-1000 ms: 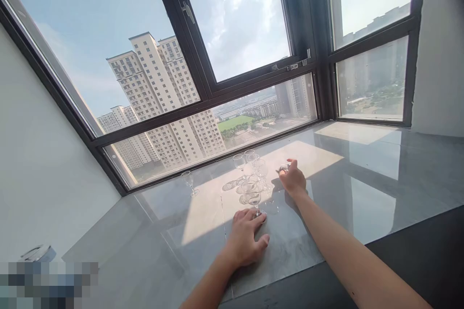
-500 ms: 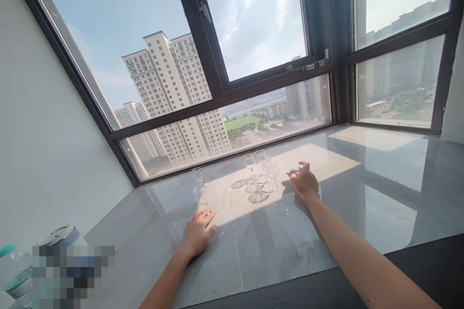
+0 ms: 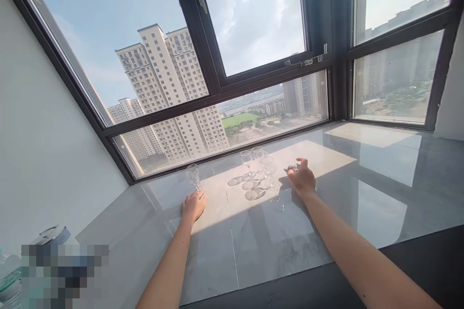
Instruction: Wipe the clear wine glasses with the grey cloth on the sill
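Note:
My left hand [image 3: 195,206] rests low on the sill with its fingers closed at the foot of a clear stemmed glass [image 3: 193,174]. A second glass seems to overlap it, though the outlines are hard to separate. Farther right, my right hand [image 3: 303,177] is closed around a clear, shiny glass [image 3: 291,167], mostly hidden by the fingers. Between the hands stands a group of several stemmed glasses [image 3: 267,166], upright and close together. Their patterned shadows [image 3: 254,194] fall toward the front left.
The glossy grey tiled sill [image 3: 275,246] ends at a dark front edge. Dark window frames [image 3: 217,101] border it at the back. At lower left are a white-and-blue container [image 3: 54,234], a clear container with a green rim [image 3: 10,282] and a blurred patch.
My left hand has moved forward and slightly left, up to the glass at the left; a glass near its fingers appears to have moved with it. My right hand keeps its place. The view shifts slightly.

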Demonstrator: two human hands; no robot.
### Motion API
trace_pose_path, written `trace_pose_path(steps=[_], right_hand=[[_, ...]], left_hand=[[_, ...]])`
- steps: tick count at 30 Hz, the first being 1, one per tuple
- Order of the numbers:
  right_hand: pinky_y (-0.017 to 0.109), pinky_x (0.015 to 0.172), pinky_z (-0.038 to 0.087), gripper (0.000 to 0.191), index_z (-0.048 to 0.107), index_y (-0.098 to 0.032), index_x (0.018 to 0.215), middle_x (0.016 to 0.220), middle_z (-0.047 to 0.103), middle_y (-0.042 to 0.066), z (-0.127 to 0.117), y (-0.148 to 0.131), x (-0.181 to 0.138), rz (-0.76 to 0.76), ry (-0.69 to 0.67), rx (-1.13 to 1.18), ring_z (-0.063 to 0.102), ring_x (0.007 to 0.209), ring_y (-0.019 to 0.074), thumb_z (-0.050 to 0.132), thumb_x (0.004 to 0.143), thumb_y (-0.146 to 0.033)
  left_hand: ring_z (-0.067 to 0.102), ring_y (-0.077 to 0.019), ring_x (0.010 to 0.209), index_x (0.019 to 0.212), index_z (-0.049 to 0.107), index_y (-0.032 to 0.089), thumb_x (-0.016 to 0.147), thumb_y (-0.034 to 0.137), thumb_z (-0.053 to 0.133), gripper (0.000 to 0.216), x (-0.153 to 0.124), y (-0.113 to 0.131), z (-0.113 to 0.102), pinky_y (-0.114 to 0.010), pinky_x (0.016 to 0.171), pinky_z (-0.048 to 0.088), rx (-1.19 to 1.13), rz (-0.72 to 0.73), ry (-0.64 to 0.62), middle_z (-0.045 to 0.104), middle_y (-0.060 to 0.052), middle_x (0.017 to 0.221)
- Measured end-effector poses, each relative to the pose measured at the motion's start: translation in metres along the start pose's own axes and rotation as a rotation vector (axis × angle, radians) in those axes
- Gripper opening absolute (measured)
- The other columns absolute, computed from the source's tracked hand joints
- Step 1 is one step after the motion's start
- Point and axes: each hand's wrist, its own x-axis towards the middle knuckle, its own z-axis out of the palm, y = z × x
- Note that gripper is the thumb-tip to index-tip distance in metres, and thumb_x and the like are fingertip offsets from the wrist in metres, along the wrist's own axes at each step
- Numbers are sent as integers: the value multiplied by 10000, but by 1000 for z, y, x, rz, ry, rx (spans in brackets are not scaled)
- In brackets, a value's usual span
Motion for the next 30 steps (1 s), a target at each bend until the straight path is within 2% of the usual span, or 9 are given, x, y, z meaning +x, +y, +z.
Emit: trace_pose_path(steps=[12, 17, 20, 21, 23, 24, 26, 30], right_hand=[[283, 612, 348, 504, 370, -193, 1327, 835, 654, 51, -1, -1, -1, 3, -3, 24, 591, 755, 222, 455, 831, -216], [282, 597, 339, 489, 372, -193, 1327, 826, 650, 52, 0, -1, 0, 6, -12, 23, 587, 733, 219, 447, 845, -229], [279, 589, 325, 484, 374, -189, 1322, 832, 652, 55, 2, -1, 0, -11, -11, 10, 586, 739, 214, 450, 846, -227], [278, 588, 323, 484, 375, -188, 1321, 840, 654, 57, 2, 0, 1, -14, -10, 5, 587, 744, 213, 452, 845, -224], [278, 587, 321, 485, 374, -187, 1322, 851, 658, 60, 3, 0, 1, -15, -11, 1, 588, 749, 212, 452, 845, -220], [277, 586, 321, 485, 372, -187, 1324, 850, 658, 59, 4, 1, 1, -12, -15, -1, 589, 748, 212, 451, 846, -219], [276, 587, 322, 485, 371, -184, 1328, 838, 657, 54, 4, 1, 1, -4, -24, -1, 591, 742, 210, 448, 850, -218], [281, 602, 328, 490, 378, -177, 1329, 845, 664, 56, 5, 1, 1, -14, -3, 1, 598, 758, 213, 448, 845, -205]], left_hand=[[362, -270, 1384, 1351, 531, 334, 926, 427, 368, 465, -4, -4, 2, -473, 1139, 242, 67, -16, 29, 462, -29, 1489], [388, -299, 1367, 1395, 485, 327, 917, 450, 369, 507, -32, 7, 2, -517, 1149, 212, -8, -125, 22, 484, -64, 1462], [339, -301, 1395, 1341, 554, 287, 907, 435, 375, 492, -68, 36, 3, -508, 1167, 193, -73, -63, 21, 450, -70, 1487], [318, -290, 1407, 1350, 548, 280, 900, 434, 392, 500, -81, 50, 4, -483, 1174, 196, -90, 42, 42, 437, -68, 1496], [314, -274, 1407, 1383, 514, 307, 879, 452, 446, 529, -103, 82, 5, -446, 1176, 227, -134, 313, -21, 420, -44, 1506], [301, -277, 1414, 1369, 525, 336, 866, 470, 474, 523, -110, 98, 6, -454, 1188, 199, -140, 422, -49, 402, -28, 1517], [254, -285, 1436, 1390, 497, 368, 849, 492, 501, 555, -117, 130, 7, -478, 1204, 140, -152, 564, -101, 341, -2, 1554], [229, -316, 1446, 1419, 453, 396, 843, 554, 492, 599, -107, 180, 11, -513, 1194, 135, -170, 612, -153, 253, 14, 1597]])
